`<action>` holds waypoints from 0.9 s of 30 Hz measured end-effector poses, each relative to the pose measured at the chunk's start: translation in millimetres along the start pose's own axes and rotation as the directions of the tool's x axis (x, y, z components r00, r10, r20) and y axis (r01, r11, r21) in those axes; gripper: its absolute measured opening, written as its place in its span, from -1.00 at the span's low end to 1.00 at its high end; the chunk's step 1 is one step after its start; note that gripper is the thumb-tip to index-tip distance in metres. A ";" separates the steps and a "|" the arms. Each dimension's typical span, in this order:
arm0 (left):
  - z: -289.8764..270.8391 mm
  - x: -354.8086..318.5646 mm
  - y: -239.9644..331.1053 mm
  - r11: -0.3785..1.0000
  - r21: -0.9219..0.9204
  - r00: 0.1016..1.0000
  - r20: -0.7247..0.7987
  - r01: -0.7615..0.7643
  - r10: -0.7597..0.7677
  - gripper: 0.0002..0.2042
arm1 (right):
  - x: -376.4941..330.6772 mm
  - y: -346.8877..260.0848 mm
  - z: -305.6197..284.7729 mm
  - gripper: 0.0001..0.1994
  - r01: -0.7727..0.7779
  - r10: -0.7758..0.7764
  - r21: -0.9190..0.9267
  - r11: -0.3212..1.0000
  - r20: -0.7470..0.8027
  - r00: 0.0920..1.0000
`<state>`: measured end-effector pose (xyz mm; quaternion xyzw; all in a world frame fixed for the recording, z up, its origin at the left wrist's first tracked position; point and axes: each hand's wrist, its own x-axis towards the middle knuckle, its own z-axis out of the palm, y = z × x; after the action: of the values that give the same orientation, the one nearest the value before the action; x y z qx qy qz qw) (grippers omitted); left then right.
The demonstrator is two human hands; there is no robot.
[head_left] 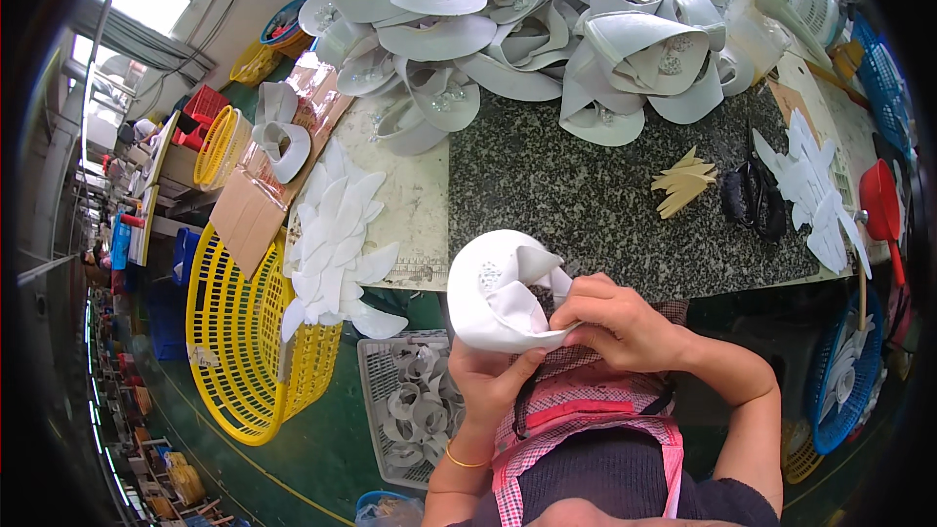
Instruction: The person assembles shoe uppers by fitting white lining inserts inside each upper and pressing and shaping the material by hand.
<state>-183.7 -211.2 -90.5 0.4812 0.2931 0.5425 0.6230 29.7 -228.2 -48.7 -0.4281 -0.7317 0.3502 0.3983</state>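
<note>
A white shoe upper (478, 307) with a sparkling stone ornament is held in front of my body, at the near edge of the work table. My left hand (485, 376) grips it from below, the thumb along its lower edge. With bent fingers, my right hand (622, 327) pinches the upper's open edge on the right; the fingertips are partly hidden behind the material. Beyond it lies a dark speckled slab (547, 190). A heap of similar white uppers (439, 88) fills the far side of the table, several with the same ornament.
White curved pieces (332, 224) spread at the left; more white pieces (805, 185) lie right. Beige strips (683, 182) and a black bundle (753, 197) rest on the slab. Around the table stand a yellow basket (210, 332), a grey crate (376, 410), a blue basket (825, 420) and a red scoop (880, 200).
</note>
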 end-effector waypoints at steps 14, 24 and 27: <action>-17.9 8.8 0.9 0.996 0.006 0.995 0.043 0.087 -0.087 -0.63 | -4.1 5.5 11.1 -0.79 0.020 -0.023 -0.020 1.000 -0.129 0.991; -3.7 6.5 5.0 0.989 0.114 0.992 -0.094 0.096 -0.085 -0.73 | -2.5 8.7 5.8 -0.78 -0.088 0.108 0.141 0.986 -0.141 0.984; -1.1 0.2 1.5 0.986 0.130 0.990 -0.110 0.107 -0.093 -0.71 | -6.7 6.4 10.0 -0.77 -0.032 0.062 0.129 0.991 -0.235 0.970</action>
<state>-185.2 -210.8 -89.5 0.4785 0.3848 0.5135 0.5993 25.2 -233.6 -60.4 -0.4586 -0.6452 0.3504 0.5006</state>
